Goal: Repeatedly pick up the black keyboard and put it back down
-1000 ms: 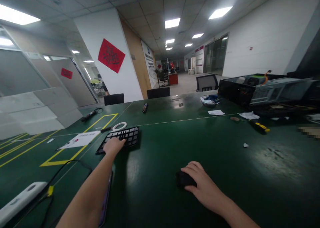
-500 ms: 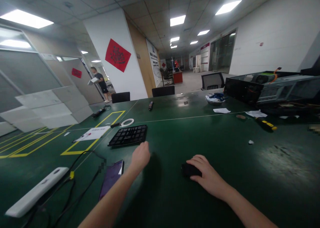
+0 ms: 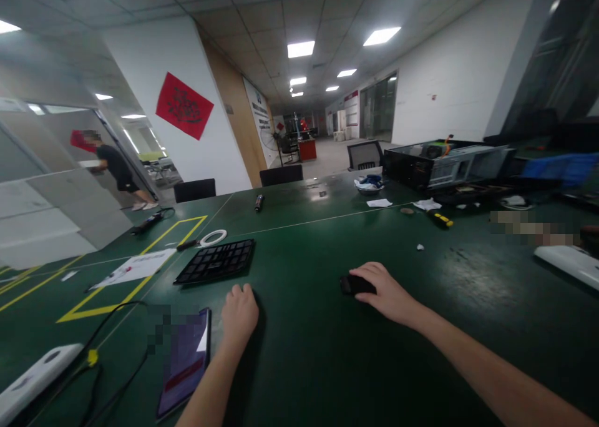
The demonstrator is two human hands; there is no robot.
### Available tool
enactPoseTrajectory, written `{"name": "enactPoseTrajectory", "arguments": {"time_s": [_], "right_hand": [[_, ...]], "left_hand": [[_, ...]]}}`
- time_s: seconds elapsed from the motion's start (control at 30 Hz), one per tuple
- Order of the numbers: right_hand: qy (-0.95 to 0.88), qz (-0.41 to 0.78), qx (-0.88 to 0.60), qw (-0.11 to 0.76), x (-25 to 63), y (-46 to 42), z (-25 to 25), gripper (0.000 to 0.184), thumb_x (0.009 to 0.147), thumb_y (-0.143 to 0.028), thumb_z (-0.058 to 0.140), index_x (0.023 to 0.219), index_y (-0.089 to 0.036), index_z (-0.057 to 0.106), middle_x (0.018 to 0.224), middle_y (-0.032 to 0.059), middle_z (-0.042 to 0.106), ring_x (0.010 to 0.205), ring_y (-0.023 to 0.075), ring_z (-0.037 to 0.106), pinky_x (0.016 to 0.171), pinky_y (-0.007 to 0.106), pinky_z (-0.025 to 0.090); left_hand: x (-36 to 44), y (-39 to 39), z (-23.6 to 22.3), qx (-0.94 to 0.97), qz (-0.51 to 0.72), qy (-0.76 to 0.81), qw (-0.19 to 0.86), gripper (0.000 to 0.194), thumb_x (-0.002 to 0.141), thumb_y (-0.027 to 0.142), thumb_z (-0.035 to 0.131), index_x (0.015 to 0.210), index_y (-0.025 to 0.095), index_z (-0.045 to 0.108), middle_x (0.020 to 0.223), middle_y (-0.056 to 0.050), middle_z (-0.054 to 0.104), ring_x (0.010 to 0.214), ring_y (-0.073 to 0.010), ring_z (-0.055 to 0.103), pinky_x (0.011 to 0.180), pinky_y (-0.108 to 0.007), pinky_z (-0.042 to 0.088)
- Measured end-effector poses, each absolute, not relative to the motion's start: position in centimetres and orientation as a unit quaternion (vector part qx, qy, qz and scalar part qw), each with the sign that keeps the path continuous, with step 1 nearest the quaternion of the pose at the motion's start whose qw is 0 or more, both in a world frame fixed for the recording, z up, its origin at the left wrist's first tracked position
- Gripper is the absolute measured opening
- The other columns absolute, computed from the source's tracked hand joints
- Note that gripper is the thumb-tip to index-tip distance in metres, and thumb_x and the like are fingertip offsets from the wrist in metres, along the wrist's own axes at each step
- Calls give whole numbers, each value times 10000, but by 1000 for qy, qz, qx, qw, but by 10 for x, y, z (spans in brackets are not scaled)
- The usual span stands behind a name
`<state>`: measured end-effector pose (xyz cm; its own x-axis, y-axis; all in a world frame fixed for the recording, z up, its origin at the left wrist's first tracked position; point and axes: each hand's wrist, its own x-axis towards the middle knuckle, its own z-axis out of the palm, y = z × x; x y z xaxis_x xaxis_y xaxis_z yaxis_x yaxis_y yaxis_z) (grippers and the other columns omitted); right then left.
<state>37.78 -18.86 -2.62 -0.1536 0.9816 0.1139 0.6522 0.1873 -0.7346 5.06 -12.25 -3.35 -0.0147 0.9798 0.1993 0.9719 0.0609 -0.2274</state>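
Note:
My right hand is wrapped over a small black block-shaped object on the green table; its exact kind does not show. My left hand rests on the table with its fingers curled, their undersides hidden, so I cannot tell whether anything is inside. Just beyond that hand lies a black tray with grid compartments. Left of my left forearm is a tablet-like device with a dark purple screen.
At far left lie a white power strip, cables and a paper sheet. A tape roll sits behind the tray. To the right are an open computer case, a yellow-black screwdriver and another white strip. A person walks behind.
The view has swung right. My left hand has drawn back from the tray's edge toward the tablet. My right hand has slid rightward across the table with the black object.

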Motion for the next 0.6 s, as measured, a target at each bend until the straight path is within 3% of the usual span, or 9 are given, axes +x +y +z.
{"name": "enactPoseTrajectory", "arguments": {"time_s": [0.17, 0.27, 0.5, 0.6], "right_hand": [[-651, 69, -708, 264, 482, -201, -55, 493, 706, -383, 502, 1143, -156, 499, 1150, 107, 530, 1120, 257, 393, 995, 437, 278], [-614, 21, -760, 214, 525, -210, -78, 520, 686, -376, 501, 1121, -90, 516, 1133, 144, 553, 1080, 285, 430, 992, 435, 272], [-556, -154, -785, 226, 534, -214, -98, 718, 666, -540, 444, 1255, -141, 354, 1291, 135, 409, 1202, 355, 284, 963, 505, 258], [-555, -161, -785, 222, 539, -214, -105, 694, 679, -560, 404, 1238, -149, 366, 1256, 144, 447, 1177, 360, 334, 933, 527, 283]], "left_hand": [[51, -125, -33, -693, 10, -701, 171, 353, 827, 87, 204, 922, 80, 544, 907, -162, 517, 825, -248, 531, 641, -305, 409], [54, -125, -33, -690, 8, -706, 160, 359, 824, 87, 205, 911, 71, 552, 911, -180, 516, 833, -260, 525, 644, -321, 411], [52, -125, -32, -681, 10, -710, 177, 331, 833, 129, 239, 905, 70, 556, 875, -172, 534, 824, -285, 537, 632, -335, 417], [51, -127, -28, -685, 25, -710, 164, 326, 815, 77, 251, 890, 70, 569, 856, -170, 544, 825, -268, 545, 645, -319, 419]]}}
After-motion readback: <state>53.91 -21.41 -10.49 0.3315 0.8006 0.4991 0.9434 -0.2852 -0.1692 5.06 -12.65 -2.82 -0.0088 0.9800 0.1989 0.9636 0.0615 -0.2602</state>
